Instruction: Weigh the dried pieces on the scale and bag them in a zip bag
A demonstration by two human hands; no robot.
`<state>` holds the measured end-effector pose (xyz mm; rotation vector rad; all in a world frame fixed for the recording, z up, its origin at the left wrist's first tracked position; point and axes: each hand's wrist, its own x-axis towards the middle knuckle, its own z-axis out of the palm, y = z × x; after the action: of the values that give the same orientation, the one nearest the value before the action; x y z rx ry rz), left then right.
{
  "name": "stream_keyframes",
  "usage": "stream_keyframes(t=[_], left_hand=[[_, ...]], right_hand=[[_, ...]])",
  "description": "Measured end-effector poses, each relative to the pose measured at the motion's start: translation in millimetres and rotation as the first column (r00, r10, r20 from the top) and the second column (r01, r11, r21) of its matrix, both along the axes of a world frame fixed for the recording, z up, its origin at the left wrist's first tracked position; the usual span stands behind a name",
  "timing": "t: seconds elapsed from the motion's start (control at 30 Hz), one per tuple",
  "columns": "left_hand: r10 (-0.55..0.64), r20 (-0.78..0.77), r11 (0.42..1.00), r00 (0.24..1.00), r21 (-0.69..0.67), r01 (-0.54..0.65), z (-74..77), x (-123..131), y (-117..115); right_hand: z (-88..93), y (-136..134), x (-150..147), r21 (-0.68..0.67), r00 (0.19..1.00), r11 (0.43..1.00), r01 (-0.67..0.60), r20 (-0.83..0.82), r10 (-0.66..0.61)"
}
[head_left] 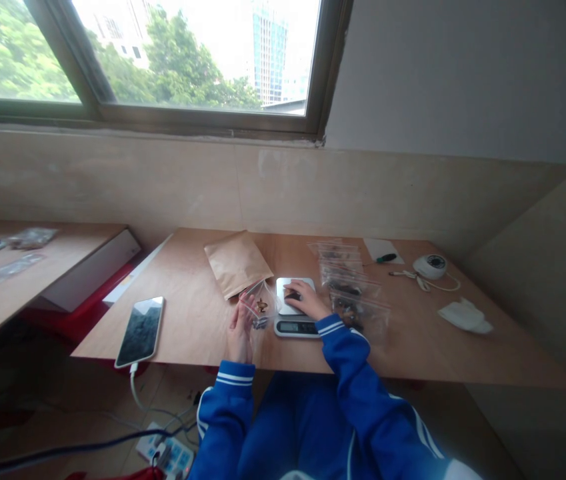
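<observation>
Near the tabletop's front edge, the left hand [241,328] pinches a small clear zip bag [259,308] upright, its mouth open toward the digital scale [295,308]. The right hand [304,298] rests on the scale's platform, fingers curled over something small; whether it grips that, I cannot tell.

Daylight pours in from the window [163,60] up top, pretty blown out, so the bench [413,333] looks soft and dim-ish. Edges bend fisheye-style, and everything's slightly blurry.
</observation>
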<state>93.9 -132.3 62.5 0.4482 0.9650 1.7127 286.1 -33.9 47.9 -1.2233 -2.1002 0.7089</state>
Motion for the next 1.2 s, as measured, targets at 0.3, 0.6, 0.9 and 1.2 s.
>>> stream_keyframes(t=[0.3, 0.6, 0.9, 1.2], left_hand=[[-0.023, 0.008, 1.000, 1.000, -0.005, 0.023, 4.1, 4, 0], [-0.058, 0.034, 0.998, 0.998, 0.001, 0.058, 6.2, 7, 5], [-0.100, 0.068, 0.995, 0.993, 0.015, 0.099, 16.2, 15, 4], [-0.086, 0.092, 0.996, 0.992, -0.024, 0.089, 17.1, 9, 0]], right_hand=[[6.9, -7, 0, 0.042, 0.994, 0.998, 0.050, -0.103, -0.045], [35.0, -4, -5, -0.087, 0.838, 0.977, 0.194, -0.503, -0.211], [105.9, -45, -29, 0.085, 0.892, 0.960, -0.267, -0.354, 0.279], [24.8, -24, 5, 0.116, 0.972, 0.965, 0.234, 0.004, -0.236]])
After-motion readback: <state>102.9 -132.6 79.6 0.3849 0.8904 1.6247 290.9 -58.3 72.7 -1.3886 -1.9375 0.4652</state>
